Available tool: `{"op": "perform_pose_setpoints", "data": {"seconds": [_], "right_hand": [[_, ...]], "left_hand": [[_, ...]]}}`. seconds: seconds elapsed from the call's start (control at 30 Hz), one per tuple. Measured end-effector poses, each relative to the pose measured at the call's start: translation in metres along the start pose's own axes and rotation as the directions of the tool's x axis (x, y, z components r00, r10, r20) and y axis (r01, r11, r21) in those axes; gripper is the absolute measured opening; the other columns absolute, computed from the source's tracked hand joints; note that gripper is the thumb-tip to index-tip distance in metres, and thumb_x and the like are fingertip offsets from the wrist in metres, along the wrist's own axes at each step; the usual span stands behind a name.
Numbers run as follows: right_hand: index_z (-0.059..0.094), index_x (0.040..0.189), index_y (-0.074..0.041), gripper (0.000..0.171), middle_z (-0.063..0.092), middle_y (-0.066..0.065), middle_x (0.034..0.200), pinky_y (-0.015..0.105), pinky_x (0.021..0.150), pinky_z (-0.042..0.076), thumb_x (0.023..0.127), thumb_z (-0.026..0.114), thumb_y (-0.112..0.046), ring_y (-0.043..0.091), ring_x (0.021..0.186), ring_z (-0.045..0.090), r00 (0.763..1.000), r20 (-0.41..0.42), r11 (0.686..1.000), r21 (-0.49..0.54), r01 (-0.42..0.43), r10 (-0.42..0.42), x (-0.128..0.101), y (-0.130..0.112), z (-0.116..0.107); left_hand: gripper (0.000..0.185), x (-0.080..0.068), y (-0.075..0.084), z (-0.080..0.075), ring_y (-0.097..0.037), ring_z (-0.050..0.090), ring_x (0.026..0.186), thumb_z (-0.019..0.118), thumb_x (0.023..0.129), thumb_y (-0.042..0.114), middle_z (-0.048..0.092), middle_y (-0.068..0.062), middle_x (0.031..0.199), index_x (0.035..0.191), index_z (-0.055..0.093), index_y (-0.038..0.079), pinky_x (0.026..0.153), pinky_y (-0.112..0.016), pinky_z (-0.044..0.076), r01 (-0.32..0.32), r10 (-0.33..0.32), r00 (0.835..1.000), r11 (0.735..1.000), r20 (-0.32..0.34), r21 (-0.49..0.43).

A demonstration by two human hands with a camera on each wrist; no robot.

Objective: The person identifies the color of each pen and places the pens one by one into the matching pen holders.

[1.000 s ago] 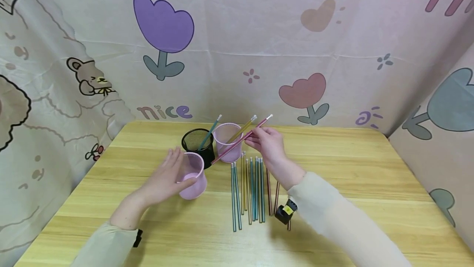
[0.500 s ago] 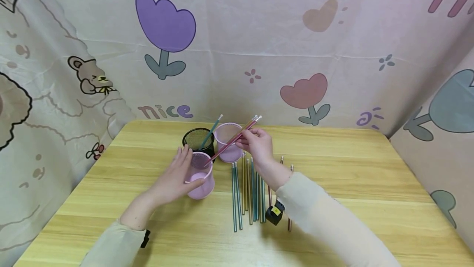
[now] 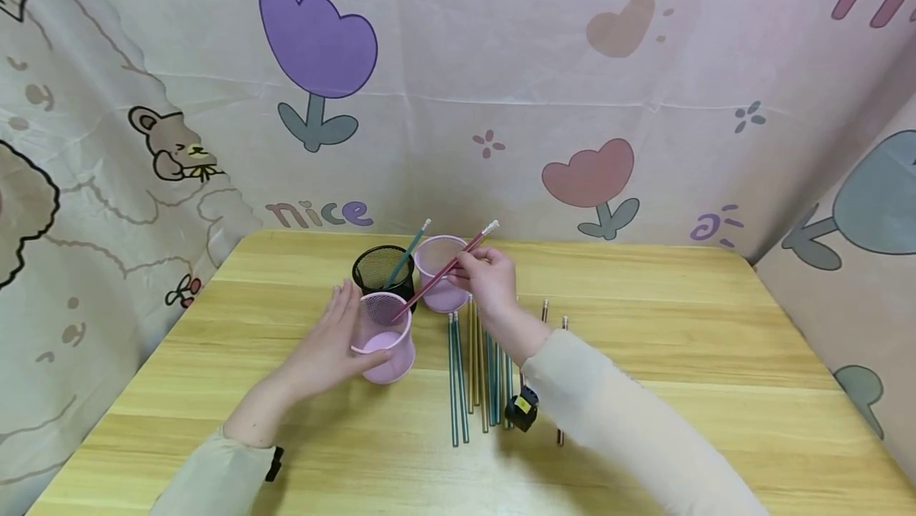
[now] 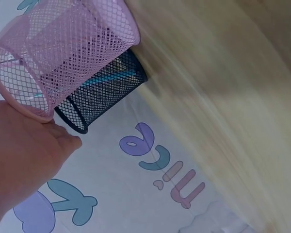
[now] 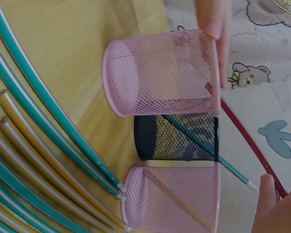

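In the head view my left hand (image 3: 315, 353) holds the front pink mesh pen holder (image 3: 390, 373) at its rim, thumb on the near side and fingers at the left. My right hand (image 3: 492, 281) pinches a red pencil (image 3: 438, 276) near its eraser end. The pencil slants down to the left, its lower end over the front holder's mouth. From the right wrist view, that end of the red pencil (image 5: 245, 133) overlaps the holder's rim. A black mesh pen holder (image 3: 368, 268) with a teal pencil (image 3: 406, 255) stands just behind.
A second pink mesh pen holder (image 3: 445, 300) stands at the back, a gold pencil (image 5: 177, 199) leaning inside it. Several teal pencils (image 3: 454, 389) and gold pencils (image 3: 477, 373) lie on the wooden table (image 3: 680, 317). Red pencils (image 3: 561, 420) lie farther right, partly under my sleeve.
My left hand has shifted the front pink pen holder to the right. My right hand has moved left with the red pencil, bringing its lower end to that holder's mouth.
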State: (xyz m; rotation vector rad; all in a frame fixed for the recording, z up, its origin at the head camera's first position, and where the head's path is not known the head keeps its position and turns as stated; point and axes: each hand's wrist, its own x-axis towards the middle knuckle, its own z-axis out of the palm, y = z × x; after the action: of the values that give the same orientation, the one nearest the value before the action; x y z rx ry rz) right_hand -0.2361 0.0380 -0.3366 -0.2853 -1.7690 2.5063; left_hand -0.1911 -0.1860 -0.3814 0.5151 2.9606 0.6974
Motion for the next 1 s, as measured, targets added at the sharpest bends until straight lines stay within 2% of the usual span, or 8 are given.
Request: {"op": "perform_pose_setpoints", "data": {"seconds": [0.13, 0.27, 0.37, 0.53, 0.67, 0.73, 0.87, 1.0], "right_hand": [[0.054, 0.091, 0.005, 0.004, 0.065, 0.007, 0.068, 0.02, 0.061, 0.057, 0.086, 0.054, 0.006, 0.007, 0.054, 0.063, 1.0, 0.012, 0.999, -0.036, -0.014, 0.015, -0.002, 0.006, 0.004], [0.055, 0.094, 0.007, 0.008, 0.068, 0.026, 0.084, 0.031, 0.072, 0.059, 0.086, 0.057, 0.006, 0.009, 0.058, 0.065, 0.999, 0.036, 0.996, -0.087, -0.012, 0.015, -0.006, 0.012, 0.01], [0.055, 0.096, 0.009, 0.012, 0.066, 0.031, 0.096, 0.035, 0.076, 0.058, 0.085, 0.057, 0.006, 0.009, 0.058, 0.064, 0.998, 0.057, 0.991, -0.135, -0.001, 0.009, -0.009, 0.017, 0.015], [0.056, 0.089, 0.006, 0.006, 0.067, 0.029, 0.091, 0.031, 0.07, 0.059, 0.084, 0.058, 0.006, 0.008, 0.057, 0.061, 0.997, 0.071, 0.986, -0.168, 0.001, 0.011, -0.012, 0.028, 0.022], [0.057, 0.087, 0.007, 0.006, 0.067, 0.03, 0.09, 0.034, 0.075, 0.059, 0.082, 0.06, 0.007, 0.011, 0.064, 0.063, 0.995, 0.097, 0.979, -0.203, 0.019, 0.001, -0.013, 0.036, 0.025], [0.058, 0.089, 0.009, 0.009, 0.067, 0.029, 0.09, 0.035, 0.076, 0.058, 0.082, 0.062, 0.005, 0.009, 0.065, 0.063, 0.994, 0.109, 0.965, -0.259, 0.03, -0.002, -0.015, 0.04, 0.025], [0.06, 0.09, 0.011, 0.013, 0.068, 0.021, 0.081, 0.03, 0.071, 0.059, 0.081, 0.065, 0.002, 0.005, 0.063, 0.059, 0.993, 0.122, 0.951, -0.307, 0.035, 0.003, -0.016, 0.046, 0.023], [0.06, 0.089, 0.01, 0.013, 0.067, 0.014, 0.076, 0.031, 0.071, 0.059, 0.081, 0.065, 0.002, 0.006, 0.062, 0.059, 0.992, 0.124, 0.955, -0.295, 0.026, 0.011, -0.015, 0.048, 0.018]], "left_hand": [[0.112, 0.001, 0.0, -0.001, -0.043, -0.002, 0.143, 0.064, 0.079, 0.056, -0.006, -0.024, 0.155, 0.147, 0.002, -0.008, 0.114, -0.059, 0.01, -0.001, 0.001, 1.0, 1.0, 0.015, -0.006], [0.112, 0.001, 0.0, -0.002, -0.044, -0.002, 0.142, 0.064, 0.079, 0.056, -0.005, -0.026, 0.154, 0.146, 0.002, -0.009, 0.114, -0.059, 0.011, 0.0, 0.0, 1.0, 1.0, 0.019, -0.015], [0.113, 0.001, 0.0, -0.003, -0.044, -0.002, 0.142, 0.065, 0.079, 0.055, -0.005, -0.027, 0.154, 0.146, 0.002, -0.01, 0.114, -0.059, 0.01, -0.004, 0.004, 1.0, 1.0, 0.017, -0.02], [0.112, 0.0, 0.001, -0.003, -0.046, 0.0, 0.142, 0.065, 0.079, 0.055, -0.003, -0.028, 0.154, 0.146, 0.004, -0.011, 0.114, -0.06, 0.011, -0.014, 0.015, 1.0, 1.0, 0.007, -0.024], [0.111, 0.0, 0.002, -0.003, -0.045, 0.0, 0.142, 0.065, 0.08, 0.054, -0.003, -0.028, 0.154, 0.146, 0.004, -0.01, 0.114, -0.06, 0.011, -0.015, 0.016, 1.0, 0.999, 0.008, -0.031], [0.111, 0.0, 0.002, -0.002, -0.045, -0.001, 0.142, 0.065, 0.08, 0.054, -0.004, -0.027, 0.154, 0.146, 0.003, -0.01, 0.114, -0.06, 0.011, -0.014, 0.014, 1.0, 0.999, 0.012, -0.032], [0.112, 0.0, 0.001, -0.002, -0.045, -0.001, 0.142, 0.064, 0.08, 0.056, -0.005, -0.027, 0.154, 0.146, 0.003, -0.01, 0.113, -0.06, 0.011, -0.011, 0.011, 1.0, 0.999, 0.016, -0.033], [0.112, 0.0, 0.003, -0.004, -0.045, -0.001, 0.142, 0.064, 0.08, 0.056, -0.006, -0.027, 0.154, 0.146, 0.002, -0.01, 0.113, -0.061, 0.011, -0.003, 0.004, 1.0, 0.999, 0.02, -0.043]]}}
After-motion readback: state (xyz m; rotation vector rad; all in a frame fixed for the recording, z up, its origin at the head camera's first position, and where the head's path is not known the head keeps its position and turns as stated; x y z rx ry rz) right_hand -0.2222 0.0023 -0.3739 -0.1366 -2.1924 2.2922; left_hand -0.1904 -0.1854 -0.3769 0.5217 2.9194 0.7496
